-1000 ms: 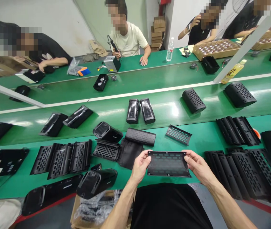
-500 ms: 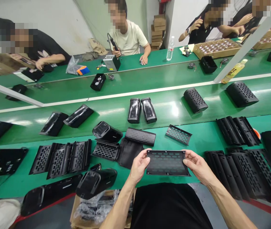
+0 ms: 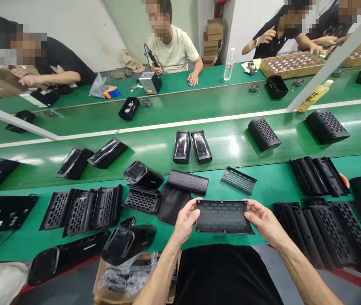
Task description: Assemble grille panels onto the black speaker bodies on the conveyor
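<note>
Between my two hands is a black slotted grille panel (image 3: 225, 218), held level above the front edge of the green table. My left hand (image 3: 187, 219) pinches its left end with thumb and fingers. At the right end, my right hand (image 3: 260, 217) grips it the same way. Behind the panel lies a loose slotted grille (image 3: 239, 180). A sheet of black mesh cloth (image 3: 174, 203) rests left of my left hand, with a curved grille cover (image 3: 188, 182) on its back edge. Another grille (image 3: 141, 199) and a black speaker housing (image 3: 143, 174) are beside the cloth.
Stacked grilles stand at left (image 3: 83, 209) and right (image 3: 323, 231). The conveyor belt (image 3: 155, 144) carries several speaker housings, two upright side by side (image 3: 182, 147). A box of plastic-wrapped parts (image 3: 129, 275) sits below the table edge. Several co-workers sit across the belt.
My hands hold the panel almost unchanged. Belt items and the far side shift slightly in view. Across the belt, the left co-worker's arms and a far-right co-worker's hand have moved.
</note>
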Demonstrator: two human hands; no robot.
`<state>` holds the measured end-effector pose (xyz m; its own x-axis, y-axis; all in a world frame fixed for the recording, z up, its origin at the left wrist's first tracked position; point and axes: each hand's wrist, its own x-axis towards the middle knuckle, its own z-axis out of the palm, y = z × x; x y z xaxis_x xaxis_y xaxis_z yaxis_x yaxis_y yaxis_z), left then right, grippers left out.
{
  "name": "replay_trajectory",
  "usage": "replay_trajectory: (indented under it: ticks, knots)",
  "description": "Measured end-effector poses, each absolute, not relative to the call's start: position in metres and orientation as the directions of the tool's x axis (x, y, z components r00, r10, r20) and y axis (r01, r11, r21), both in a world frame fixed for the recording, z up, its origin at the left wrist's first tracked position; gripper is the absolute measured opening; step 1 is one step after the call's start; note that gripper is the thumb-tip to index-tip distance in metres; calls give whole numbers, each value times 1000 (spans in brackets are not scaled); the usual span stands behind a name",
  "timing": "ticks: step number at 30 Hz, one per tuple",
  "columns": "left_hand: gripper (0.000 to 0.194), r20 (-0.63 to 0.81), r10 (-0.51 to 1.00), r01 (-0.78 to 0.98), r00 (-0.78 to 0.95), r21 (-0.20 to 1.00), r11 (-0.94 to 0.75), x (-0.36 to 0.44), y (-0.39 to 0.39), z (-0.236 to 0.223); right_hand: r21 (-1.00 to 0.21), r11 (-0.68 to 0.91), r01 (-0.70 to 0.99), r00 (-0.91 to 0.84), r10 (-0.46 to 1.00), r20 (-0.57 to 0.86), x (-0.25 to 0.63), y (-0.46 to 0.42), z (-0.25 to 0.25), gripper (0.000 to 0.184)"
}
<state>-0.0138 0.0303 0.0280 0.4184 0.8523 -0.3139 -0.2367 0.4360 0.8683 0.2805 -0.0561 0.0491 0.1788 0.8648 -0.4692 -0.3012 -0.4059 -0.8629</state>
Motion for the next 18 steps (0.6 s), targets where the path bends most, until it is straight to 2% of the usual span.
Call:
replay_trajectory:
  ticks: [8,12,14,15,18]
  knots:
    - [51,-331,860,-259,389,857,447,-12,33,28,-845,-412,-341,171,856,-487,277,-49,52,47]
    - [47,-378,846,-346,375,790,506,-9,35,40,-766,-429,-479,140,824,-549,275,-40,58,37]
    - [42,-461,784,-447,416,648,617,-7,38,45,-709,-436,-554,91,815,-573,274,-35,62,32]
    - [47,-507,722,-475,472,544,692,-5,40,47,-687,-446,-573,57,815,-577,273,-32,64,30]
    - [65,-556,442,-382,704,228,896,0,44,42,-672,-511,-536,-80,823,-562,272,-19,69,29]
